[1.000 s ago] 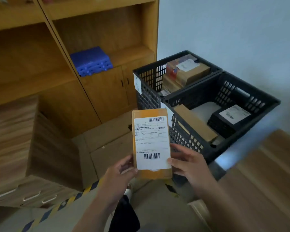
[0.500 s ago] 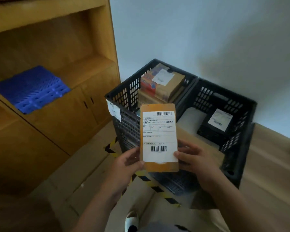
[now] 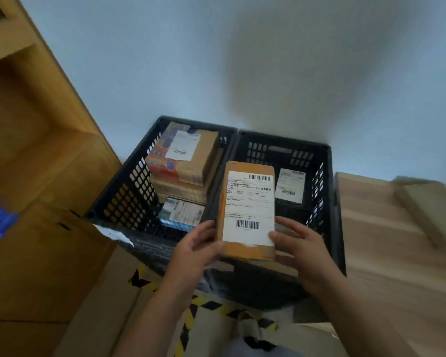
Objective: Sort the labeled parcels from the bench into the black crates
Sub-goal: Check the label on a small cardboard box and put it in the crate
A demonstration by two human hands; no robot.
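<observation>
In the lower centre of the frame I hold one parcel (image 3: 246, 211), a tan box with a white shipping label facing the camera, barcodes at the label's top and bottom. My left hand (image 3: 197, 249) grips its lower left edge, thumb on the front face and fingers curled behind. My right hand (image 3: 300, 244) grips its lower right edge, thumb on the label's corner. The hands are apart, one on each side, both clamped on the parcel.

The parcel sits in front of the right crate (image 3: 327, 202), over its near left portion; I cannot tell whether it touches the rim. Inside that crate, at centre right of the frame, lies a black parcel (image 3: 290, 186) with a white label.

The left crate (image 3: 125, 197) stands touching the right crate, left of centre. It contains a stack of brown boxes (image 3: 188, 161), the top one labelled, and a smaller blue-and-white package (image 3: 182, 213) at the near end. A white tag (image 3: 113, 234) hangs at its near left corner.

A wooden cabinet (image 3: 36, 176) fills the left of the frame. The wooden worktop (image 3: 386, 253) occupies the right. Yellow-and-black floor tape (image 3: 191, 307) runs along the bottom centre. The image is blurred at the edges.
</observation>
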